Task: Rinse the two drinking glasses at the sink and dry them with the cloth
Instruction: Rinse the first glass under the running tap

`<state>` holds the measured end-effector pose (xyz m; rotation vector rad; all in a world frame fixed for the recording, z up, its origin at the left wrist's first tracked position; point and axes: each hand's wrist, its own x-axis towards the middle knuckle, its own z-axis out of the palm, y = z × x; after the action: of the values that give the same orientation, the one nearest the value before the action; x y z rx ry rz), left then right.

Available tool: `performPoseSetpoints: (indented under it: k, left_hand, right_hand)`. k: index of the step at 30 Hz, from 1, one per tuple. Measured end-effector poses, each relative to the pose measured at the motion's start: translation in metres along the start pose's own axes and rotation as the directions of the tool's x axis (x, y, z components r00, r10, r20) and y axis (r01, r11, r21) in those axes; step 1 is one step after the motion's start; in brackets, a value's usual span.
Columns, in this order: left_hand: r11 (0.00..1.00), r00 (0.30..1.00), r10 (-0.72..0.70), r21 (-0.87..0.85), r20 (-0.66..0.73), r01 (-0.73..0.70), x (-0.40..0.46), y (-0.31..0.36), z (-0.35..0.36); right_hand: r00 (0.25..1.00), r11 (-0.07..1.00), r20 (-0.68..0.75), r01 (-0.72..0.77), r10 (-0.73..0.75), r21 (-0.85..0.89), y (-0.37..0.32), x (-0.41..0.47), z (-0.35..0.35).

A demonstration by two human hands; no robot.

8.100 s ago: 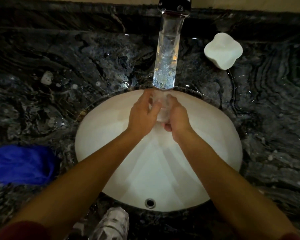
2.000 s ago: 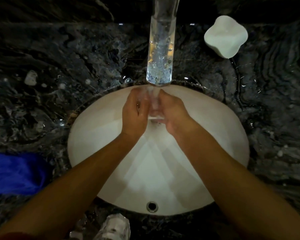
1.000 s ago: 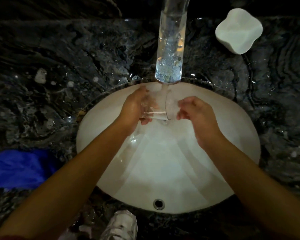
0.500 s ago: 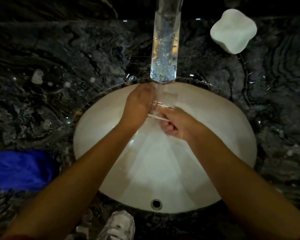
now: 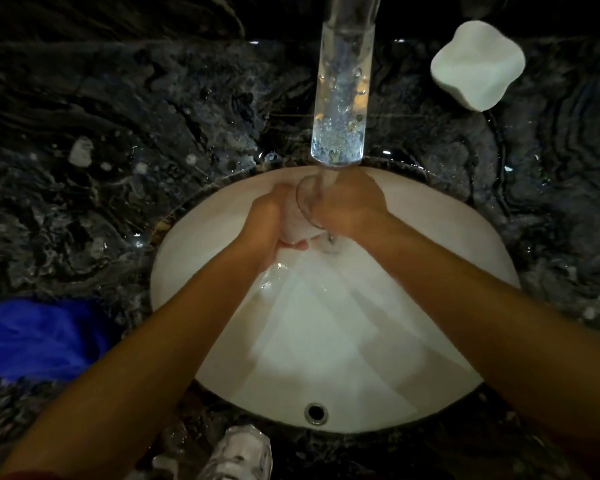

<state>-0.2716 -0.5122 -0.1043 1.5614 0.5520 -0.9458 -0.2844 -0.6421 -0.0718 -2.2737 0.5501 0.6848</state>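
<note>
Left hand (image 5: 265,221) hides most of glass (image 5: 305,206).

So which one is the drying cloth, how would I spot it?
Start at the white sink in the dark marble counter. Look left of it, at the counter's near edge: the crumpled cloth is the only bright blue thing there.

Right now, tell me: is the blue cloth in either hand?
No. The blue cloth lies on the counter left of the sink, both hands up under the tap.
</note>
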Motion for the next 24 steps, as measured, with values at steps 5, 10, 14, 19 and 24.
performPoseSetpoints:
  k: [5, 10, 14, 19, 24]
  left_hand:
    - [0.980, 0.984, -0.113, 0.180, 0.136, 0.087, 0.000, -0.003, -0.003]
    - [0.983, 0.999, -0.012, 0.181, -0.040, 0.020, 0.008, -0.006, 0.002]
    - [0.845, 0.906, 0.391, 0.454, -0.161, -0.284, 0.003, -0.009, 0.003]
    - [0.632, 0.652, 0.746, 0.450, -0.135, -0.631, 0.012, -0.017, 0.000]
    - [0.768, 0.762, 0.626, 0.299, -0.166, -0.566, 0.008, -0.032, 0.004]
  right_hand:
    - [0.922, 0.891, 0.020, 0.380, -0.388, -0.248, 0.000, 0.000, 0.007]
    - [0.957, 0.928, -0.115, 0.223, -0.267, -0.299, -0.007, -0.001, -0.001]
    - [0.982, 0.961, -0.043, -0.172, 0.185, 0.215, 0.008, 0.001, 0.014]
    - [0.784, 0.315, 0.613, -0.608, 0.094, 0.729, 0.040, -0.015, 0.045]
    - [0.843, 0.640, 0.521, -0.475, 0.134, 0.604, 0.047, -0.021, 0.039]
